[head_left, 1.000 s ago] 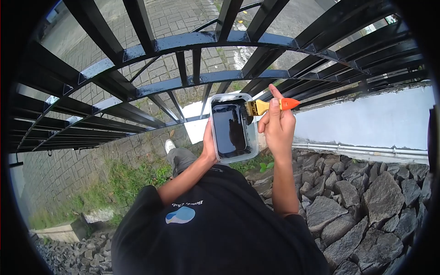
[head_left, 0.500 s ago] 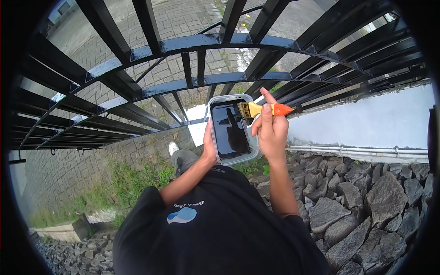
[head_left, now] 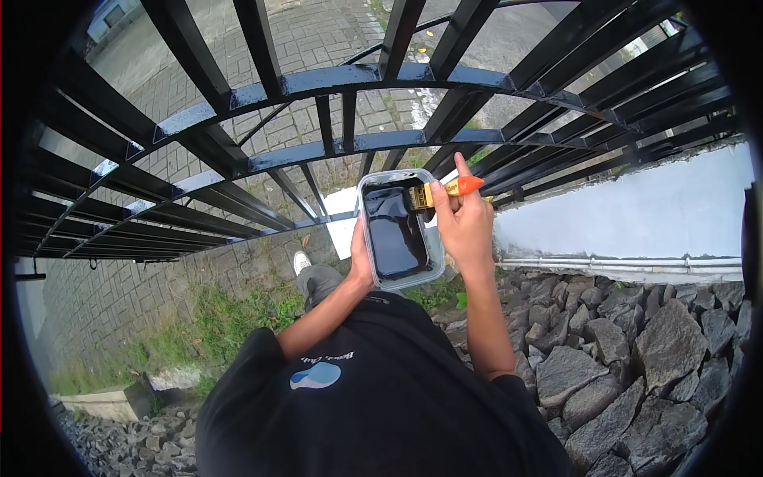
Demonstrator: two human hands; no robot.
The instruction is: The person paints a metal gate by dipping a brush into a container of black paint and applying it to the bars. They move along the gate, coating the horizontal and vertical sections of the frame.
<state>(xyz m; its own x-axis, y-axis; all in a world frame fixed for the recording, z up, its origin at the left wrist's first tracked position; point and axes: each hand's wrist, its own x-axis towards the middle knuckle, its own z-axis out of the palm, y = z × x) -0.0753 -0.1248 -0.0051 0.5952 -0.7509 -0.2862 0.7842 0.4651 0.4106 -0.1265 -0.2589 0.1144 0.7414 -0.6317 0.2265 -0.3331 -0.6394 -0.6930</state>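
Observation:
My left hand (head_left: 362, 258) is wrapped round the left side of a clear plastic container (head_left: 413, 280), holding it in front of my chest. Glossy black paint (head_left: 396, 238) covers the container's bottom and smears its inner walls. In my right hand (head_left: 467, 228) is a paintbrush (head_left: 445, 190) with a yellow handle and an orange tip. Its dark bristles are at the container's right inner wall, near the upper right corner. The right index finger points up past the handle, while the thumb presses on it.
A black metal fence (head_left: 334, 78) with crossrails and upright bars arches ahead of me. Behind the container lies a white sheet (head_left: 342, 230). To the right are a white low wall (head_left: 620, 211), pipes along its foot, and rough rocks (head_left: 568, 370). Grass (head_left: 230, 318) grows at the left.
The brush and my right hand have shifted slightly left and down, with the bristles deeper inside the container. The finger-shaped dark patch in the paint has gone, leaving a smoother surface.

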